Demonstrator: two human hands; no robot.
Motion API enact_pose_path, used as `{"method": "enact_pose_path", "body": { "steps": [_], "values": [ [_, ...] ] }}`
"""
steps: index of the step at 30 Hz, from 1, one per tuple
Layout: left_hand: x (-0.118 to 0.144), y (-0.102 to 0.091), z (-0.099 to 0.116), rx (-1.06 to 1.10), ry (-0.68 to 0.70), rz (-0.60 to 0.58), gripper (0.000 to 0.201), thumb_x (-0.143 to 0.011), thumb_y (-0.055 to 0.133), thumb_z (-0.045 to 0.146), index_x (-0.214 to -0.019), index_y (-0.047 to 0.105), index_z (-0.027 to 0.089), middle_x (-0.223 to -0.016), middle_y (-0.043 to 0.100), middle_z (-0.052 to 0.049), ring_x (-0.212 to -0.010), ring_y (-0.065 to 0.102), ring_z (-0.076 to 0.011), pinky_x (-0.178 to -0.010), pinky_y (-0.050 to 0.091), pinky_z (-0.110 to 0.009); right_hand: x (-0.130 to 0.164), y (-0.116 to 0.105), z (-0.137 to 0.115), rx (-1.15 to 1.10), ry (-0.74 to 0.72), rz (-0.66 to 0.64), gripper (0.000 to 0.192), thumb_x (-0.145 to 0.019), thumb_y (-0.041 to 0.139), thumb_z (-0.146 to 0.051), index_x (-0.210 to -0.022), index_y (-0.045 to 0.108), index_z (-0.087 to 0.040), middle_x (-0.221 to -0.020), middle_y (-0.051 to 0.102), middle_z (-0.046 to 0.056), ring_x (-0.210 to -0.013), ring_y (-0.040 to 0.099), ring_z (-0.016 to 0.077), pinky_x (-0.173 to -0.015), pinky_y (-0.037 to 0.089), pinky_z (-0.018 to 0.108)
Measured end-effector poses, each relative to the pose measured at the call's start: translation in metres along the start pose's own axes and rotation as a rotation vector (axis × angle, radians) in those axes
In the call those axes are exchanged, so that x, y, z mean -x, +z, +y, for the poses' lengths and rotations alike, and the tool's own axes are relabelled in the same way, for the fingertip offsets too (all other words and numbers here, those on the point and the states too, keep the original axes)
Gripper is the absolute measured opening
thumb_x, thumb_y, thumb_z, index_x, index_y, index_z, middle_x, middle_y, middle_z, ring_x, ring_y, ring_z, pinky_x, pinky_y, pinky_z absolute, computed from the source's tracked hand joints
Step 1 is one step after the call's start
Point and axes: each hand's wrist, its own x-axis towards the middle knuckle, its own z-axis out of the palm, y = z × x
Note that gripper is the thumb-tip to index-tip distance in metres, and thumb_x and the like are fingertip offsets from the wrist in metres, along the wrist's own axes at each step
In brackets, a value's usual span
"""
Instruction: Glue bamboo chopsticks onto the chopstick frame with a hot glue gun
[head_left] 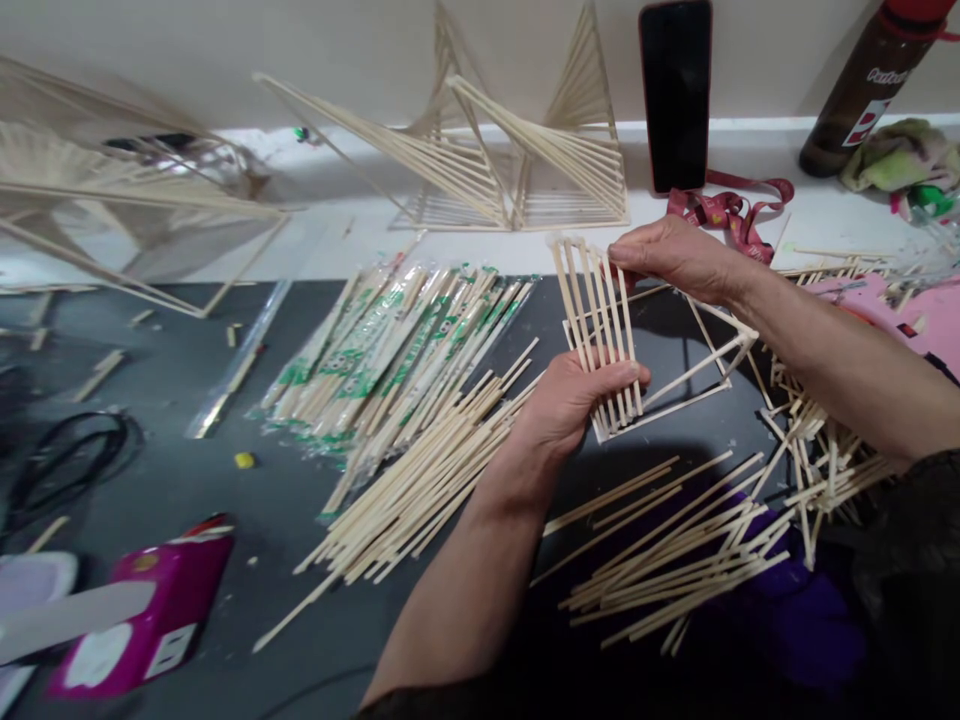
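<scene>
From the head camera I see my left hand (577,395) cupped under the lower end of a small stick frame (634,335), fingers closed round the bottoms of its upright slats. My right hand (675,255) pinches the frame's top edge, thumb and fingers shut on it. So the frame sits between both hands, lifted off the dark surface (187,470), its square base jutting out to the right of my left hand.

I judge this to be the assembly stage: a row of slats already stands on the square base, and I am steadying or checking their spacing. The next move would call for a light, even grip, since the slats look thin and easy to knock out of line.

Just left of my left hand lies a loose stick pile (420,490), and beyond it wrapped chopstick packs (382,345) with green print too small to read. Below my right hand lie more loose sticks (675,550). Beyond my hands, by the wall, stand a finished stick model (517,160), a dark phone (676,95) and a brown bottle (862,90), whose label starts "Perfe", the rest cut off. A magenta box (150,610) lies far left of my left hand, its label unreadable.
</scene>
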Motion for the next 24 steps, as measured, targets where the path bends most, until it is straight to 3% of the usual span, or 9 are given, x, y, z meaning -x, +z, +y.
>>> {"method": "enact_pose_path", "body": {
  "steps": [7, 13, 16, 19, 24],
  "values": [
    [0.000, 0.000, 0.000, 0.000, 0.002, 0.006, 0.020, -0.056, 0.079, 0.030, -0.065, 0.074, 0.012, -0.059, 0.065, -0.003, -0.050, 0.053, -0.0096, -0.050, 0.038, -0.023, 0.002, 0.002, -0.002, -0.019, 0.037, 0.043, 0.031, -0.090, 0.059, -0.021, -0.060, 0.066, -0.013, -0.056, 0.059, -0.001, -0.058, 0.055, 0.0058, -0.064, 0.047, 0.016],
    [0.000, 0.001, 0.001, 0.026, -0.012, 0.011, 0.022, -0.054, 0.080, 0.029, -0.064, 0.074, 0.011, -0.059, 0.066, -0.003, -0.051, 0.054, -0.0095, -0.051, 0.040, -0.021, 0.000, 0.001, -0.006, -0.141, 0.121, 0.043, 0.045, -0.099, 0.043, -0.037, -0.072, 0.070, -0.012, -0.073, 0.070, 0.006, -0.067, 0.064, 0.0091, -0.078, 0.052, 0.023],
    [-0.001, 0.000, -0.001, 0.042, -0.008, 0.009, 0.023, -0.054, 0.081, 0.029, -0.065, 0.074, 0.011, -0.060, 0.067, -0.004, -0.052, 0.056, -0.0103, -0.052, 0.042, -0.022, 0.002, -0.007, -0.019, -0.066, 0.084, 0.232, 0.039, -0.098, 0.045, -0.036, -0.082, 0.070, -0.012, -0.081, 0.072, 0.007, -0.073, 0.066, 0.0093, -0.081, 0.052, 0.023],
    [-0.003, 0.000, -0.002, 0.049, -0.001, 0.004, 0.023, -0.053, 0.082, 0.029, -0.064, 0.073, 0.010, -0.060, 0.067, -0.004, -0.051, 0.056, -0.0106, -0.052, 0.043, -0.022, 0.018, -0.016, -0.038, -0.049, -0.008, 0.450, 0.029, -0.095, 0.051, -0.031, -0.079, 0.067, -0.013, -0.071, 0.068, 0.003, -0.063, 0.062, 0.0076, -0.066, 0.050, 0.021],
    [-0.004, 0.003, 0.001, 0.054, 0.020, -0.017, 0.025, -0.050, 0.081, 0.029, -0.062, 0.072, 0.010, -0.059, 0.067, -0.005, -0.051, 0.056, -0.0108, -0.050, 0.042, -0.022, 0.084, -0.008, -0.077, 0.021, -0.195, 0.620, 0.023, -0.093, 0.055, -0.026, -0.073, 0.067, -0.019, -0.064, 0.063, 0.001, -0.053, 0.056, 0.0092, -0.045, 0.039, 0.022]
  ]
}}
